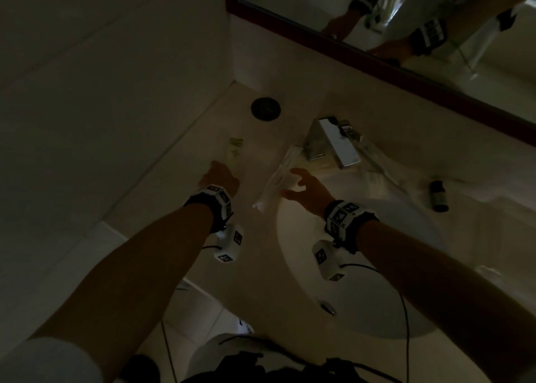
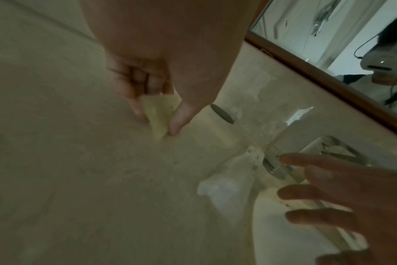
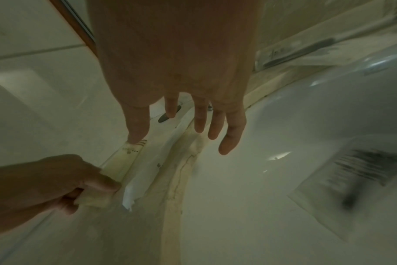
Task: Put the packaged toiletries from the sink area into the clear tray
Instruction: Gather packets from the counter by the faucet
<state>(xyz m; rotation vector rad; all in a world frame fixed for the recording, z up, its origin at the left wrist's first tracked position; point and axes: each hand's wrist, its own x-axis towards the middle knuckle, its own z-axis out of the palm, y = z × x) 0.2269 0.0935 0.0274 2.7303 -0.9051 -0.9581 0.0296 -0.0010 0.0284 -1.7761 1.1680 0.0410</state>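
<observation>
Barely begun: left hand (image 2: pixel 147 100) pinched a yellowish packet (image 2: pixel 158 116) at frame centre-left; right hand (image 3: pixel 181 107), fingers spread, hovered over the white sachet (image 1: pixel 275 179). Clear tray (image 1: pixel 377 162), probably right of faucet (image 1: pixel 333 141), looked unfilled.

A: The head view is very dim; the wall and the forearms at its lower edge sink into near-black. The brightest patch is the sink basin (image 1: pixel 293 237) rim near the faucet (image 1: pixel 333 143), whose chrome catches a small glint.

B: Both wrist views are lighter but washed in a greenish-yellow cast. In the right wrist view the paper packet (image 3: pixel 356 172) in the basin is smeared by motion blur.

A: Straight lines bow there too; the mirror frame (image 2: pixel 329 86) curves toward the picture's edge, and close-up skin is soft, out of focus.
</observation>
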